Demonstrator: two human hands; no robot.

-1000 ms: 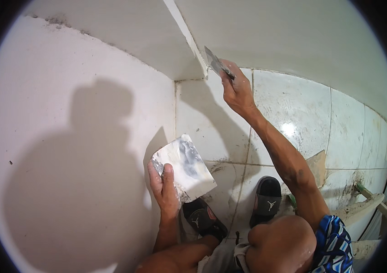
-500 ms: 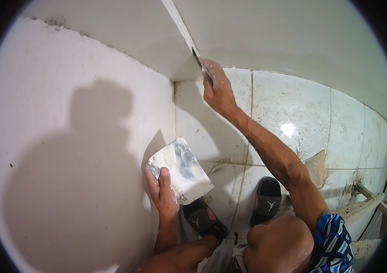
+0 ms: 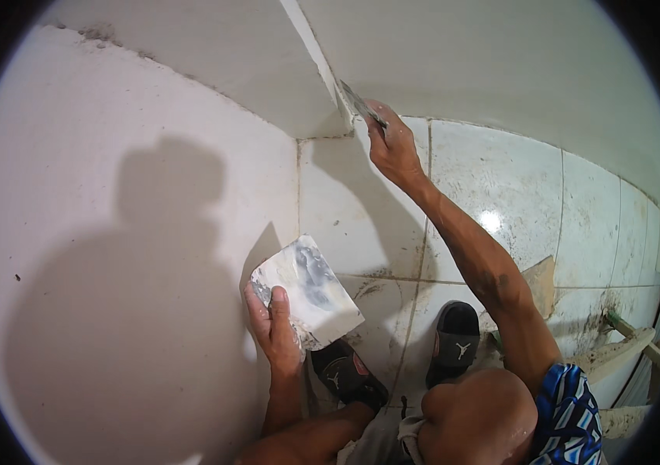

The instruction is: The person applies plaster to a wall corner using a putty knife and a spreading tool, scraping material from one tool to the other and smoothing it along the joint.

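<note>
In my right hand (image 3: 393, 146) is a putty knife (image 3: 361, 102), its flat blade lying against the lower end of the wall's outer corner edge. A strip of white putty (image 3: 310, 45) runs down that edge to near the floor. My left hand (image 3: 274, 324) grips a flat square board (image 3: 316, 288) by its near left edge, thumb on top. White and grey smears of putty cover the board's face. It is held low, beside the left wall and over my feet.
A pale wall (image 3: 74, 194) with my shadow rises on the left. Dirty white tiles (image 3: 492, 182) cover the floor. My black slides (image 3: 455, 341) stand below the board. A broken tile piece (image 3: 541, 285) and a wooden frame (image 3: 616, 355) lie at the right.
My right hand has moved down the corner edge and slightly right with the putty knife, and white putty shows lower on the edge. The left hand and board have barely moved.
</note>
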